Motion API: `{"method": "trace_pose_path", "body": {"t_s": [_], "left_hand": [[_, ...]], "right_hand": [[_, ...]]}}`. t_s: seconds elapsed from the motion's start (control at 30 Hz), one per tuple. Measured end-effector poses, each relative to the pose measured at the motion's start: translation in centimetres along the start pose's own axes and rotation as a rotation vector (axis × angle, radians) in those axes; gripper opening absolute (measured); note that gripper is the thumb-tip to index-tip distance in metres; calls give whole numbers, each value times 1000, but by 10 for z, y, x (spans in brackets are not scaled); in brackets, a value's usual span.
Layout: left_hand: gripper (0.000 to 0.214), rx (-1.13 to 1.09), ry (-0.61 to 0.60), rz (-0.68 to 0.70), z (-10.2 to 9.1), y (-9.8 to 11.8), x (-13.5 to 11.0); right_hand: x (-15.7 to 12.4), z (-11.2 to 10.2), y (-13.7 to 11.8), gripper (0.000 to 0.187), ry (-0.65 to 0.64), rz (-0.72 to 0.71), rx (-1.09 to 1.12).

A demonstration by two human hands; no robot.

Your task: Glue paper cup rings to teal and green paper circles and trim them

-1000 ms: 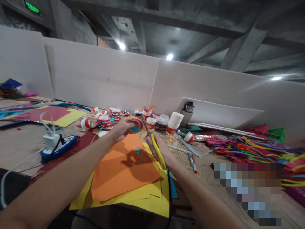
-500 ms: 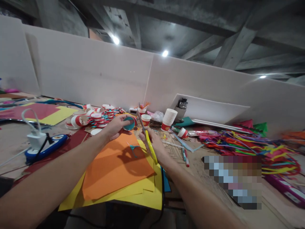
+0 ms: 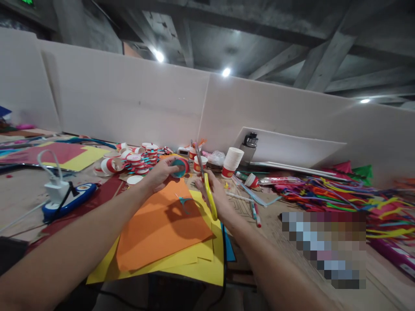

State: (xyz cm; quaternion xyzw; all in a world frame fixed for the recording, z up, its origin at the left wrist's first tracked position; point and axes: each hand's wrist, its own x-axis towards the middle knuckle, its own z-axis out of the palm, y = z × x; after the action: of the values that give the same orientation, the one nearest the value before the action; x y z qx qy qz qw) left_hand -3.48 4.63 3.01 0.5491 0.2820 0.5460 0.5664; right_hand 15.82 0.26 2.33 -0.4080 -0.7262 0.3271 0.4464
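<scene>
My left hand (image 3: pixel 162 173) is closed on a short paper cup piece (image 3: pixel 179 168), red outside with teal showing on its near face. My right hand (image 3: pixel 216 194) grips yellow-handled scissors (image 3: pixel 210 199), their blades pointing up and away from me. A small gap separates the blades from the cup piece. Below both hands lies an orange sheet (image 3: pixel 162 233) on top of yellow sheets (image 3: pixel 207 272). Small teal paper scraps (image 3: pixel 184 202) rest on the orange sheet.
Behind my hands stand red-and-white cut cups (image 3: pixel 134 160) and a stack of paper cups (image 3: pixel 232 162). A bottle (image 3: pixel 249 147) stands beside the stack. Left is a blue power strip (image 3: pixel 69 203); right are colourful strips (image 3: pixel 317 194) and markers (image 3: pixel 256 214).
The view has shifted slightly, so most things sit a little further right. My left hand has turned the cup piece slightly. Both hands keep their holds.
</scene>
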Motion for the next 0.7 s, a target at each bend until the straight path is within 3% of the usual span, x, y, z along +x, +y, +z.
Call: {"method": "trace_pose_path", "body": {"t_s": [0.17, 0.33, 0.7], "left_hand": [[26, 13, -30, 0, 3, 3, -2], [23, 54, -112, -32, 6, 0, -4], [19, 357, -218, -48, 15, -2, -11]], "right_hand": [[-1, 6, 1, 34, -47, 61, 182], [-2, 9, -6, 36, 85, 42, 372], [1, 2, -3, 38, 213, -92, 298]]}}
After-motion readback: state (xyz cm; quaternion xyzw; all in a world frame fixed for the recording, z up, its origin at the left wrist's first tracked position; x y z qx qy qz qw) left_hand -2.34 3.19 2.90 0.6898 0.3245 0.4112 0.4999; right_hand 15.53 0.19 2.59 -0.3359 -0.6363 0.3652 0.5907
